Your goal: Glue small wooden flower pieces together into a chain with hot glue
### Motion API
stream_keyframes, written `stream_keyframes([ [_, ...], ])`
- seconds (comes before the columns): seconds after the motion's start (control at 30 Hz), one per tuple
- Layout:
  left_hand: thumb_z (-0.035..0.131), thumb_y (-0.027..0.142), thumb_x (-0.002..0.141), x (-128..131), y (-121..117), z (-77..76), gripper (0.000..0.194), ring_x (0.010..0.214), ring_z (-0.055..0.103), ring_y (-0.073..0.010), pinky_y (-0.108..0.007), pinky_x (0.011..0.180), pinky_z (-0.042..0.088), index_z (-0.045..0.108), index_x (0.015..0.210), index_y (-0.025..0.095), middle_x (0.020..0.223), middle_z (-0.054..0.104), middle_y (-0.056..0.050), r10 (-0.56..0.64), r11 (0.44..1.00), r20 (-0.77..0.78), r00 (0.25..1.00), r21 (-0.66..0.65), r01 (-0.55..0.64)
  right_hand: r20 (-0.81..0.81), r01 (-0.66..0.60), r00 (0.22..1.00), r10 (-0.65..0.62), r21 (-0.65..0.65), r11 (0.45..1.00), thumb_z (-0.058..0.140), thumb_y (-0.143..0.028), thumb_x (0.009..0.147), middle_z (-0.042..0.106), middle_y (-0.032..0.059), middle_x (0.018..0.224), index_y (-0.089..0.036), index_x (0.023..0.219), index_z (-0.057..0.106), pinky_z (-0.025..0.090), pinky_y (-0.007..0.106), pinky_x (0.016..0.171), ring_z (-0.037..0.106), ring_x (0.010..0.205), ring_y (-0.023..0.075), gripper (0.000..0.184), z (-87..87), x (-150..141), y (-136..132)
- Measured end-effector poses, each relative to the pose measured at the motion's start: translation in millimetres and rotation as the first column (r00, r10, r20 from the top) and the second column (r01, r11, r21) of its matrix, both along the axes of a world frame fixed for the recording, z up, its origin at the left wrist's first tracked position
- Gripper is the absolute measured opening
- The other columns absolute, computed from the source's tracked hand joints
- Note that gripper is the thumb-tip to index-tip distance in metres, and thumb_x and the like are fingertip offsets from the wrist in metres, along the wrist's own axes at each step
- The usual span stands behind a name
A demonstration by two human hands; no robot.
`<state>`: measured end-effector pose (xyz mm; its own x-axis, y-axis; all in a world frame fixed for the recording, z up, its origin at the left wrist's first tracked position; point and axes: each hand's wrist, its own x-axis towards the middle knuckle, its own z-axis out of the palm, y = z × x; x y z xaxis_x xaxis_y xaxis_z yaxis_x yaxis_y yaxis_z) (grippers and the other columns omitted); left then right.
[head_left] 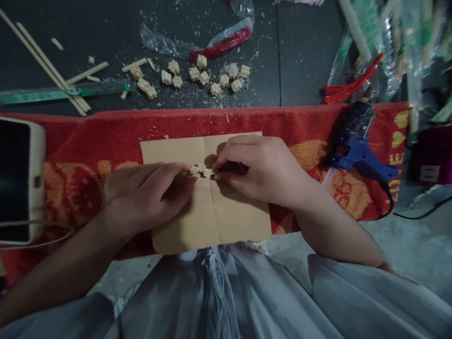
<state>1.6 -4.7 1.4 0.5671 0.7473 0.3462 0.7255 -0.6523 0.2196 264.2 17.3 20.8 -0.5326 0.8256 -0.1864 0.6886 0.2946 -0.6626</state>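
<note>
A small cluster of pale, flower-shaped stick pieces is pinched between my two hands, over a creased tan sheet of card. My left hand grips the cluster's left end between thumb and forefinger. At its right end, my right hand closes thumb and fingertips on the same cluster. The fingertips partly cover both ends, so I cannot tell how the pieces join. Beneath the card lies a red and orange towel.
Several similar pale bundles and loose sticks lie on the dark table. A blue glue gun rests at right, near a red tassel and plastic wrappers. A white-framed device with a cable is at left.
</note>
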Motion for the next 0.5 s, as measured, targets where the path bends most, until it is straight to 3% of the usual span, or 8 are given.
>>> stream_keyframes([
  [0.23,0.073,0.026,0.116,-1,3,12.1,0.005,0.074,0.084,-0.0174,-0.033,0.067,0.059,0.074,0.113,0.031,0.092,0.089,0.007,-0.048,0.999,-0.03,0.998,-0.015,0.047,-0.028,-0.042,0.999,0.043,0.061,0.997,0.065,-0.015,0.104,0.083,0.0036,0.1,-0.019,0.099,0.081,0.044,0.029,0.075,0.074,0.092,0.0179,0.017,0.9,5,-4],
  [0.43,0.075,0.024,0.116,-9,0,1.5,0.005,0.067,0.081,-0.0147,-0.031,0.066,0.057,0.073,0.111,0.024,0.08,0.085,0.008,-0.1,0.994,0.006,0.995,0.033,0.1,-0.061,-0.073,0.994,0.089,0.216,0.974,0.058,-0.013,0.111,0.081,0.005,0.095,-0.016,0.096,0.08,0.047,0.03,0.068,0.074,0.083,0.0173,0.027,0.9,9,-9],
  [0.5,0.076,0.026,0.114,-12,-4,-2.9,0.005,0.067,0.081,-0.0148,-0.03,0.066,0.057,0.076,0.109,0.027,0.079,0.084,0.009,-0.038,0.996,0.065,0.997,-0.074,0.043,-0.058,-0.08,0.994,0.097,0.253,0.964,0.056,-0.014,0.114,0.082,0.005,0.095,-0.017,0.095,0.079,0.049,0.03,0.068,0.075,0.083,0.0175,0.03,0.2,9,-10],
])
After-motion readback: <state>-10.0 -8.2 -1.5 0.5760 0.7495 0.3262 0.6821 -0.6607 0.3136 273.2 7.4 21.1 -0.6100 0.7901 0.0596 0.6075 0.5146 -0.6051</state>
